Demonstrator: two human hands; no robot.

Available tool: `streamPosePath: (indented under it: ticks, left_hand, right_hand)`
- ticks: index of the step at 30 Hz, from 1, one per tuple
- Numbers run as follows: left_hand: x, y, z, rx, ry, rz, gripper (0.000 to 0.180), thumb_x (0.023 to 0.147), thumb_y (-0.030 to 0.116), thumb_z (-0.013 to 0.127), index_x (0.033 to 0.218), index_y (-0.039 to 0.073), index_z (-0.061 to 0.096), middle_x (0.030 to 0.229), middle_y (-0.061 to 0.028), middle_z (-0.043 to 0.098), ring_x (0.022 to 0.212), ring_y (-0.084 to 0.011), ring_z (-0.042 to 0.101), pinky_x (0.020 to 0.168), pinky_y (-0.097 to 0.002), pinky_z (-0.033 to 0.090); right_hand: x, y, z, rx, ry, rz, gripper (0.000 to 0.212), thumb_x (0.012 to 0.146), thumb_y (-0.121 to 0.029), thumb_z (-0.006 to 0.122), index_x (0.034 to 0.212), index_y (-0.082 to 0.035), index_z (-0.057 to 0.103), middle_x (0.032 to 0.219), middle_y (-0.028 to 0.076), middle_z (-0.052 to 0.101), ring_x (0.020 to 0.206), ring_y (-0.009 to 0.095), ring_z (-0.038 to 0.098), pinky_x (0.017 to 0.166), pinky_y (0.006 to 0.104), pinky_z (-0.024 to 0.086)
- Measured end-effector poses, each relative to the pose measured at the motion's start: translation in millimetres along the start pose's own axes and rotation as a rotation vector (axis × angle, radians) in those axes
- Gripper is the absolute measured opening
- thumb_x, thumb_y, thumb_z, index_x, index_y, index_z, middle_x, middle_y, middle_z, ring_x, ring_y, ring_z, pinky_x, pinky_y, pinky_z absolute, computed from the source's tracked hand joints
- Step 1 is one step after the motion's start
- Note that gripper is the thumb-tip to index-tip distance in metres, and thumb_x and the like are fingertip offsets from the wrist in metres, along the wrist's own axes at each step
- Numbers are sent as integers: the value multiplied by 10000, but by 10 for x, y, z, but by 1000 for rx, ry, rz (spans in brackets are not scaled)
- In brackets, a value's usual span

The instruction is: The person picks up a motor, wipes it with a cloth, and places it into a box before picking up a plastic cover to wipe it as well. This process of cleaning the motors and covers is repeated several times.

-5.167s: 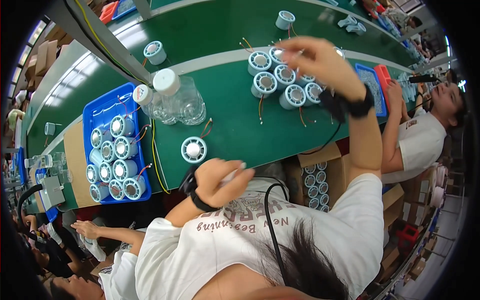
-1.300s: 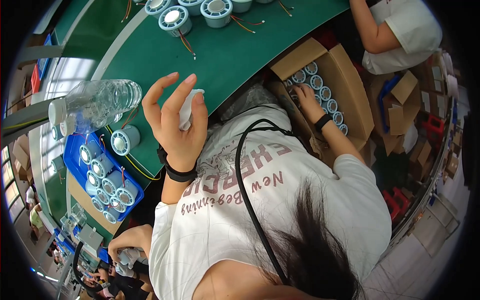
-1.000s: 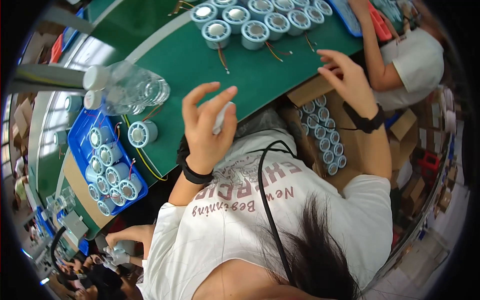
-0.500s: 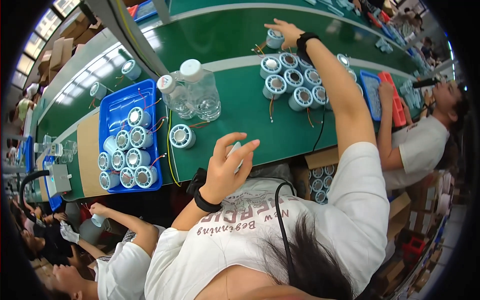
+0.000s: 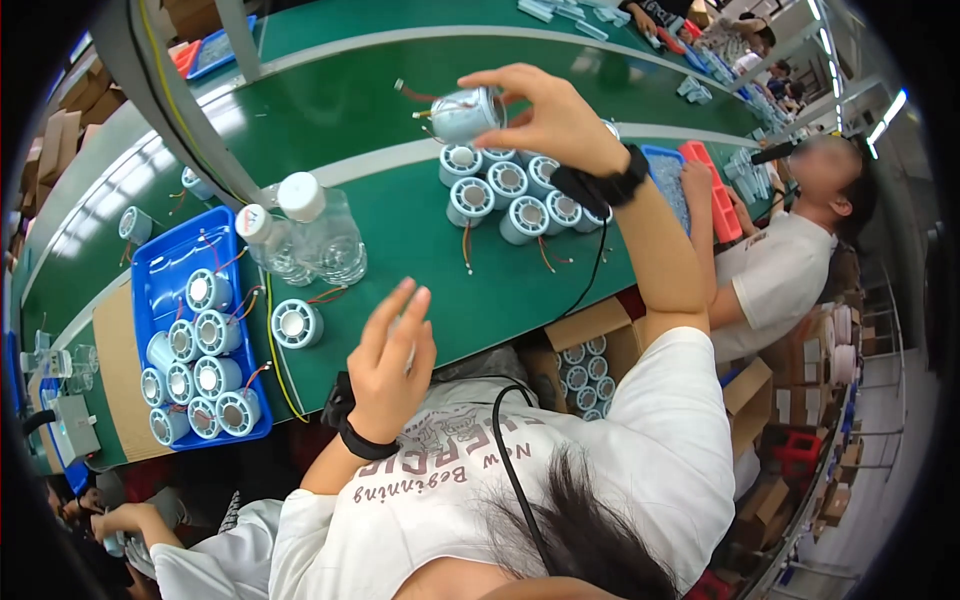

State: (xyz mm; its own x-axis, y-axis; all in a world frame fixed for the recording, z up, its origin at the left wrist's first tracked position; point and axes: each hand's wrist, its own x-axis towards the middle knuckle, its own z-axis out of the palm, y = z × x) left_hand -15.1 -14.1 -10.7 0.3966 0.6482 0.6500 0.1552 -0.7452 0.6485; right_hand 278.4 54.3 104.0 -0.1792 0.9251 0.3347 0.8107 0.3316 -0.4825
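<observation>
My right hand grips a light-blue cylindrical motor from its side, above the far part of the green bench. Thin red, white and dark wires trail from the motor, which is tilted on its side. Below that hand stands a group of similar motors, partly hidden by my wrist. Over the bench's near edge hovers my left hand, its fingers stretched out and apart, with nothing visible in them. Nearest to it is a single upright motor with a pale round centre.
Left on the bench, a blue tray holds several motors. Two clear plastic bottles with white caps stand beside it. A cardboard box of motors sits below the near edge. At the right, a co-worker reaches toward a red tray.
The motor on the far bench is now lifted in my right hand and brought nearer. My left hand's fingers have straightened. The whole view has shifted, so the bench things appear farther left.
</observation>
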Motion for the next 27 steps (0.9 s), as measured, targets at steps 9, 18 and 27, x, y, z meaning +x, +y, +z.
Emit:
streamPosePath:
  ticks: [9, 18, 27]
  left_hand:
    - [112, 16, 146, -290, -62, 99, 815, 649, -11, 835, 1352, 44, 426, 1336, -245, 491, 1129, -373, 584, 930, -397, 491]
    - [38, 107, 167, -329, -125, 161, 772, 650, 16, 856, 1310, 21, 456, 1211, -215, 593, 1120, -315, 602, 927, -361, 499]
    - [-39, 153, 125, -324, -85, 1, 791, 629, 61, 889, 1293, -28, 468, 1197, -180, 606, 1097, -232, 610, 913, -326, 503]
  right_hand:
    - [-1004, -797, 30, 699, -338, 384, 739, 766, -310, 807, 1333, 40, 487, 1259, 124, 578, 1085, 183, 596, 924, 326, 493]
    - [-1230, -770, 125, 704, -365, 415, 935, 760, -588, 717, 1356, 78, 442, 1260, 150, 570, 1147, 207, 568, 952, 326, 459]
    - [-1213, -630, 196, 544, -249, -40, 928, 677, -426, 836, 1363, 57, 441, 1343, 180, 496, 1196, 226, 535, 963, 339, 469]
